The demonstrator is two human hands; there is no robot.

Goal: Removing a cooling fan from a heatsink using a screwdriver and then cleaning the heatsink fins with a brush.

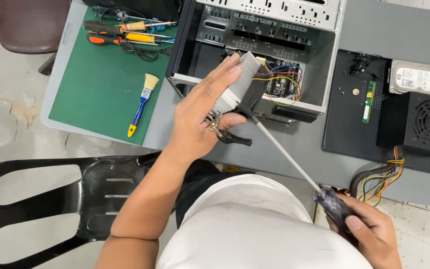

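left hand [200,117] grips a finned aluminium heatsink [236,84], fingers wrapped along its side, thumb under its black bracket. it's held up in the air just in front of the open pc case [269,55], over the case's near edge, tilted. right hand [367,229] is closed round the dark handle of a long screwdriver [287,157]; the shaft runs up and left from the handle, tip meeting the heatsink's underside by the bracket.

step in hand, as i read it: working a screw or clip on the heatsink mount while it's off the board. next move likely needs the tip seated square and the left grip steady against the torque; fins look thin, so easy to bend.

left of the case: green mat [100,94] with a blue-handled brush [143,104] and spare screwdrivers [120,31]. right of the case: hard drive [416,77], ram stick [369,102], psu [421,124] with loose wire bundle.
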